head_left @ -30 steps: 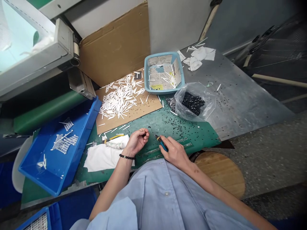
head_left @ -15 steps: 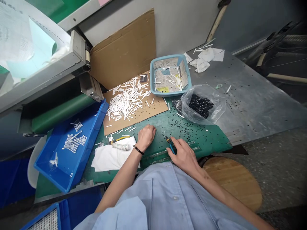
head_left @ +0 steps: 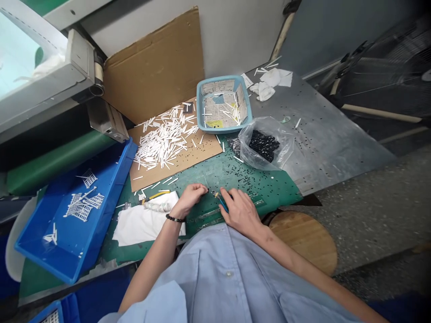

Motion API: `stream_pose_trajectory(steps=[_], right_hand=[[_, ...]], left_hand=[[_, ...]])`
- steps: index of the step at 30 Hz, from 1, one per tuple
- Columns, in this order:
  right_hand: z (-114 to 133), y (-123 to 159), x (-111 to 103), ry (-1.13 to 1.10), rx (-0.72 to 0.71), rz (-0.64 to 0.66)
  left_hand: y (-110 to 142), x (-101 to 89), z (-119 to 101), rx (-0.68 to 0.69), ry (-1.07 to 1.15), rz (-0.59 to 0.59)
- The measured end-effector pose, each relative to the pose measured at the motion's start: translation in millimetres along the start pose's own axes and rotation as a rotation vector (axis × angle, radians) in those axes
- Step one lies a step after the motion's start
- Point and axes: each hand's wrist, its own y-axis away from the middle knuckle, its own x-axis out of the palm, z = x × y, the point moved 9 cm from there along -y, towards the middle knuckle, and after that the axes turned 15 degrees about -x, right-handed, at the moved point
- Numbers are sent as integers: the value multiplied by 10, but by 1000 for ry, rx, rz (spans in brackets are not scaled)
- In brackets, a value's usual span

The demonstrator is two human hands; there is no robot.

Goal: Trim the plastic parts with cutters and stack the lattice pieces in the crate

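A: What room did the hands have, nearest first?

B: From my remote seat I logged the blue shirt (head_left: 215,269) close against the near edge of the green mat (head_left: 201,174). Just ahead, the left hand (head_left: 191,198) had its fingertips pinched on a dark bit (head_left: 207,190), too small to identify. The right hand (head_left: 243,211) gripped blue-handled cutters (head_left: 222,206), tips just beside the left fingertips. Couldn't tell whether they touched the bit. Beyond, a strip of mat ran up to the edge of a flat cardboard sheet (head_left: 199,154); a white cloth (head_left: 139,224) bounded the left.

A: And the materials?

B: Cloth soft, rumpled, a yellow-handled tool (head_left: 159,194) at its far edge. Black specks (head_left: 249,179) peppered the mat. Leftward, a blue plastic crate (head_left: 72,244) held white gridded pieces (head_left: 82,205). On the cardboard, heaped thin white sticks (head_left: 161,146). To the right, a crinkled see-through bag (head_left: 286,146) of black pieces (head_left: 263,146); behind it, a round-cornered basket (head_left: 224,130), newsprint-lined.

A: Changes?

B: The cutter tips sat nearer the left fingertips than half a second before. My view had shifted; the bench lay farther left in it.
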Motion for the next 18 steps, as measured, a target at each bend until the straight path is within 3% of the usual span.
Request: stream_pose_trajectory(steps=[2,5,18], right_hand=[[42,-12,-12,19,-40,30],[96,-19,-12,25,-85,67],[139,5,69,-3,-104,170]], left_hand=[[39,96,99,-84,129,172],[101,131,157,-124,201,270],[139,94,130,-81,57,250]])
